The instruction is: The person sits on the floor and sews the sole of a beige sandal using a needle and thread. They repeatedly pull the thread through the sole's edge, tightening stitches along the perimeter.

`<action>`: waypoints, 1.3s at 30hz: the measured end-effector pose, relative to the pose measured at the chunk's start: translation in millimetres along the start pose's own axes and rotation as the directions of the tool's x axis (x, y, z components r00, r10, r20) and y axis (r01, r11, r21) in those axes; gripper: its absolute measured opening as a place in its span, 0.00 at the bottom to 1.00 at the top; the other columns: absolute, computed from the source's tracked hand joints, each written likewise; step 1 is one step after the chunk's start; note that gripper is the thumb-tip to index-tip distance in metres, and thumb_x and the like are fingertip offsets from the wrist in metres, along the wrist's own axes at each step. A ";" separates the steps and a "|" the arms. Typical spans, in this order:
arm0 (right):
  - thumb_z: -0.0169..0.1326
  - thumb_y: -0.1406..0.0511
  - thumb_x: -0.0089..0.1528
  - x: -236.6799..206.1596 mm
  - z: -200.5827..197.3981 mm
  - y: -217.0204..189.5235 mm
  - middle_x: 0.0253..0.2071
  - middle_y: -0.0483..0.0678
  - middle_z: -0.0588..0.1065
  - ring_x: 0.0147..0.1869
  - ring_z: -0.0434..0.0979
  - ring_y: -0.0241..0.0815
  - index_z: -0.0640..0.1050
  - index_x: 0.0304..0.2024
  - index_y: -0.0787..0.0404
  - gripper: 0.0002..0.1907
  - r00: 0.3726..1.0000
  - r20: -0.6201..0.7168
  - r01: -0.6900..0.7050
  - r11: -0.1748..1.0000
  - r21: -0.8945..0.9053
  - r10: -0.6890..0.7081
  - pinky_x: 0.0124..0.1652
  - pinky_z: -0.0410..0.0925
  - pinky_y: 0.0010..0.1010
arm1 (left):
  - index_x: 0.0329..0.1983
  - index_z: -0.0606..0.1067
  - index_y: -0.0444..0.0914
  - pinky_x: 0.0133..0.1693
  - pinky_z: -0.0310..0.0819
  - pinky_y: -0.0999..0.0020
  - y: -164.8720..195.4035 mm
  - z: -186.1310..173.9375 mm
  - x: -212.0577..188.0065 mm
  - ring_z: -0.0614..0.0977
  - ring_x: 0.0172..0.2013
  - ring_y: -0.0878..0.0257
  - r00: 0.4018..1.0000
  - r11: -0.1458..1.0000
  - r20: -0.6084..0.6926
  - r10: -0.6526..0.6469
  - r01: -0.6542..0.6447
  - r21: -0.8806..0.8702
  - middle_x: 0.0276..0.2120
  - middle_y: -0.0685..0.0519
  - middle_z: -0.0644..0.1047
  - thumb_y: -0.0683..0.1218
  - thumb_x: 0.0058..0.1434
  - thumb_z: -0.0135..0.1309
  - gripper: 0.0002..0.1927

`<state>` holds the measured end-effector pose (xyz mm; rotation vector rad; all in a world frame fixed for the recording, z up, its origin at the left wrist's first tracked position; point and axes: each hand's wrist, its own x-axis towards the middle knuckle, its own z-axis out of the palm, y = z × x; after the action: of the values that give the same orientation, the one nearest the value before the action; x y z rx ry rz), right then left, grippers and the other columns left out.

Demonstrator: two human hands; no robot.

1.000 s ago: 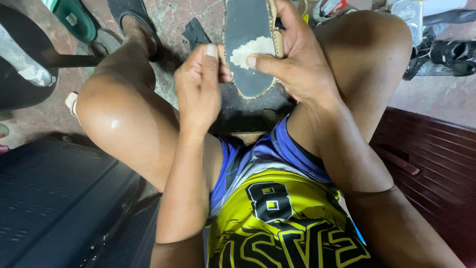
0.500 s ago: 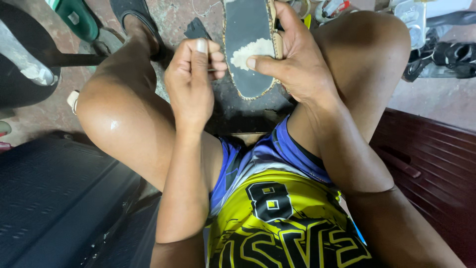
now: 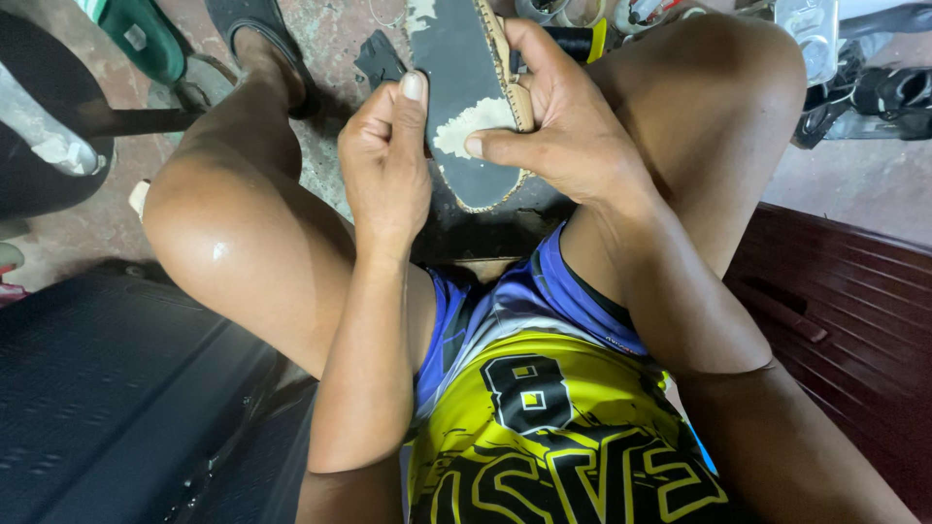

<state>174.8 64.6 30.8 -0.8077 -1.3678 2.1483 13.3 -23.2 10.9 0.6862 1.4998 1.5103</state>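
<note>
Shoe sole [image 3: 464, 92] top cut off; right hand [image 3: 563, 126] grips it.

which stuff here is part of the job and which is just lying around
In use: dark shoe sole with a pale patch, gripped by the right hand; left hand against its edge.

Lying about: green sandal, black scrap, black shoes, jars.

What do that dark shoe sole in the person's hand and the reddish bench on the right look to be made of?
The shoe sole looks like dark matte rubber, with a pale patch, maybe glue or a scraped spot, and a tan edge with stitch-like marks. The right hand holds it. The bench seems to be wood with a dark red, slightly glossy finish, judging by its parallel slats.
</note>
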 end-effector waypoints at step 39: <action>0.61 0.81 0.62 2.1 -1.8 9.1 0.53 0.43 0.73 0.58 0.74 0.30 0.63 0.68 0.64 0.36 0.997 0.031 0.078 0.984 -0.161 -0.074 0.55 0.72 0.25 | 0.36 0.78 0.33 0.29 0.63 0.76 4.1 -0.9 -0.4 0.69 0.27 0.75 0.983 0.992 0.147 -0.106 0.094 0.087 0.26 0.63 0.75 0.43 0.65 0.62 0.08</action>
<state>174.0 63.5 21.5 -0.7778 -1.5770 2.0155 11.9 -23.6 14.9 0.7447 1.4632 1.2993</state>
